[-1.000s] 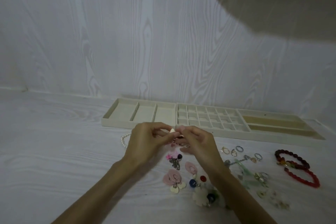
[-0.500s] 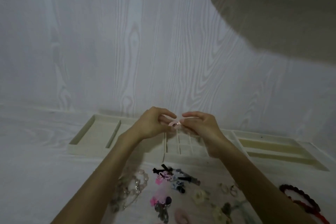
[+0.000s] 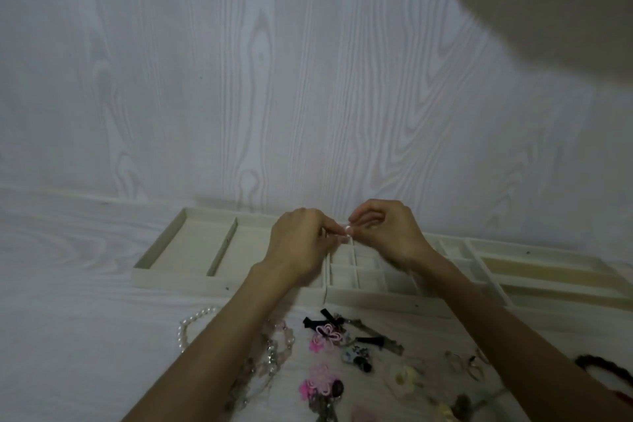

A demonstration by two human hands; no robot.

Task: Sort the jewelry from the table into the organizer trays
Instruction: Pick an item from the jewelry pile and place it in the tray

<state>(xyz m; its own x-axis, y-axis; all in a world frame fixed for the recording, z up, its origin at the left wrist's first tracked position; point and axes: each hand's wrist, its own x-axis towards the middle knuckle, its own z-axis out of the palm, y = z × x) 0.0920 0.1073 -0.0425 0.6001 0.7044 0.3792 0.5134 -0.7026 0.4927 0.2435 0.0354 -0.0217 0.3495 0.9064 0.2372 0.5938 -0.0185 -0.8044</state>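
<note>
My left hand (image 3: 301, 243) and my right hand (image 3: 387, 233) are raised over the cream organizer trays (image 3: 191, 250), fingertips almost meeting. Between them they pinch a small pale pink piece of jewelry (image 3: 346, 229), held above the back-left cells of the grid tray (image 3: 370, 279). Its exact shape is too small to make out. Loose jewelry lies on the table in front of the trays: a pearl string (image 3: 186, 327), a clear and pink bead bracelet (image 3: 274, 349), pink flower pieces (image 3: 325, 336), black bow clips (image 3: 366, 339) and several rings (image 3: 462, 361).
A third tray with long slots (image 3: 548, 271) lies to the right of the grid tray. A dark red bead bracelet (image 3: 603, 367) sits at the right edge. The white wood-grain wall (image 3: 274, 79) rises directly behind the trays.
Both hands lifted the small pink piece from the table and carried it back over the grid tray. The view tilted upward, so the loose jewelry now sits at the bottom of the frame.
</note>
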